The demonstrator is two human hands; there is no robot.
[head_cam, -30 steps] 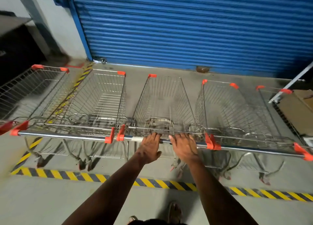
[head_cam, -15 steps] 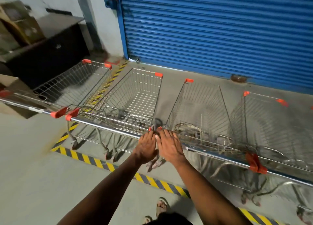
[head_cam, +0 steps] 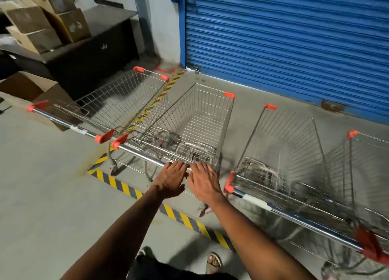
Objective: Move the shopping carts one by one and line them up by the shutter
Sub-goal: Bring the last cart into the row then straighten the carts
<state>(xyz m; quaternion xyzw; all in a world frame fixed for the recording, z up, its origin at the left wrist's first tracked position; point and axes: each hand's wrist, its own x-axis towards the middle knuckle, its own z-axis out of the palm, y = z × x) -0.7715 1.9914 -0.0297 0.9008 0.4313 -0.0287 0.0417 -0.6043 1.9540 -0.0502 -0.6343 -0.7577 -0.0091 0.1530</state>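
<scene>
Item: cart (head_cam: pixel 195 130), 12 o'clock. My left hand (head_cam: pixel 171 179) and right hand (head_cam: pixel 203 181) lie flat-fingered on its handle (head_cam: pixel 145 155). I'd push squarely toward the shutter (head_cam: pixel 284 37).

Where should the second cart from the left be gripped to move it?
On its chrome handle bar, from the rear, the person's side. The bar runs level between orange end caps, facing away from the shutter, and both hands, left and right, already rest there.
</scene>
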